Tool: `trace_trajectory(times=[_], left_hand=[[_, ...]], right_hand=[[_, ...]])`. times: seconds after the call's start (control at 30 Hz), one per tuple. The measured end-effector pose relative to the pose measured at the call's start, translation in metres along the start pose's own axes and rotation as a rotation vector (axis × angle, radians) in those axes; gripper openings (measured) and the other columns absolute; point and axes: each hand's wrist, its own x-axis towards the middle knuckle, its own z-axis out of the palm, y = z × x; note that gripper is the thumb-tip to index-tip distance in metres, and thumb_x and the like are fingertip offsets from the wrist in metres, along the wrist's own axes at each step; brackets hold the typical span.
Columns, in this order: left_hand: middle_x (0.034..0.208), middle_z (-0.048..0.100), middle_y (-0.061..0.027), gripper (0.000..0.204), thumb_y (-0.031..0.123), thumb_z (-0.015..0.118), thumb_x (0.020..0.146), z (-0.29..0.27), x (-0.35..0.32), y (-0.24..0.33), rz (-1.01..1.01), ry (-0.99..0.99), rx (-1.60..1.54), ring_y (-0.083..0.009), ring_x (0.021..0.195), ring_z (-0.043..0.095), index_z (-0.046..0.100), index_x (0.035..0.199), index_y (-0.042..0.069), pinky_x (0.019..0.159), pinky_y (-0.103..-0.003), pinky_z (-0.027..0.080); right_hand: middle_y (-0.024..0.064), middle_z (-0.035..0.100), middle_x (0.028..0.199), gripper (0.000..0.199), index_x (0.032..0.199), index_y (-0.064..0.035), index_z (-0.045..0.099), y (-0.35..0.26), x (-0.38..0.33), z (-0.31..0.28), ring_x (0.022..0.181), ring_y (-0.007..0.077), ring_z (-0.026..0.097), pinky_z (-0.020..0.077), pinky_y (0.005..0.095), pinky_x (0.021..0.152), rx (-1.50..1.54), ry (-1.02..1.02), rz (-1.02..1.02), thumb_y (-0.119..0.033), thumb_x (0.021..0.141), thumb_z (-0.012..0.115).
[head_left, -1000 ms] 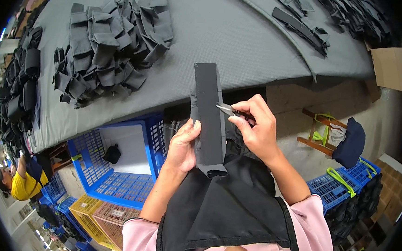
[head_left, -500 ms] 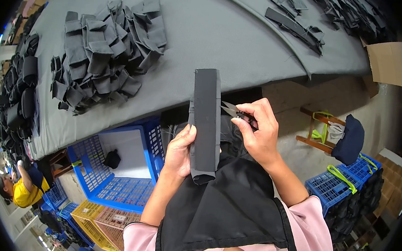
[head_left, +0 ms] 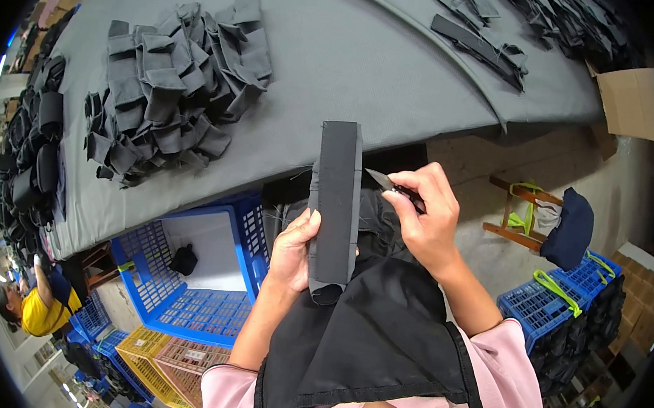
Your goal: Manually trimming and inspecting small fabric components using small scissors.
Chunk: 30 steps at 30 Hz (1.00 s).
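A long, flat black fabric piece point(head_left: 335, 204) stands lengthwise above my lap, its lower end curled. Loose threads stick out from its left edge. My left hand point(head_left: 294, 251) grips it low on its left side, thumb on the front and the fingers mostly hidden behind. Closed around a pair of small thread snips point(head_left: 393, 186), my right hand point(head_left: 428, 215) is just right of the piece. The snips' blades look pressed together, their tips close to the fabric's right edge.
A grey-covered table point(head_left: 314, 67) bears a heap of dark fabric pieces point(head_left: 169, 79) and more strips point(head_left: 480, 48) at far right. Below its edge stands a blue crate point(head_left: 205, 324). More blue crates point(head_left: 540, 298) and a wooden stool point(head_left: 520, 214) are on the right. A person in yellow point(head_left: 46, 309) works far left.
The snips' blades have come together and shifted slightly right with my right hand. The fabric piece sits a little lower and has turned slightly.
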Motion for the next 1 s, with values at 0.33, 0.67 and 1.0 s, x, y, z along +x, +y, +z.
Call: trace_trajectory(times=[0.33,0.67,1.0], left_hand=[[0.106,0.059,-0.0136,0.029,0.021,0.050,0.094,-0.012,0.012,-0.003,0.106,-0.047,0.141,-0.0255,0.094,0.061,0.053,0.110,-0.002,0.089,-0.043,0.049],[0.107,0.055,-0.0126,0.027,0.022,0.039,0.089,0.004,0.025,-0.003,-0.019,-0.225,-0.346,-0.0270,0.115,0.046,0.048,0.069,0.006,0.096,-0.042,0.043],[0.107,0.056,-0.0120,0.026,0.025,0.037,0.086,0.001,0.026,-0.009,-0.069,-0.220,-0.387,-0.0234,0.106,0.049,0.046,0.068,0.008,0.098,-0.036,0.041]], right_hand=[[0.0043,0.052,0.080,0.016,0.089,0.0008,0.062,0.000,-0.011,0.001,0.068,0.0095,0.053,0.0441,0.0220,0.060,0.368,-0.086,0.266,0.001,0.074,0.069],[0.0062,0.053,0.079,0.022,0.088,-0.0029,0.062,-0.015,-0.036,0.020,0.069,0.0158,0.057,0.0442,0.0275,0.056,0.339,-0.273,0.128,0.002,0.069,0.072],[0.0066,0.058,0.080,0.027,0.086,-0.0045,0.062,-0.011,-0.030,0.030,0.076,0.0268,0.059,0.0478,0.0351,0.066,0.225,-0.311,-0.098,-0.005,0.063,0.076]])
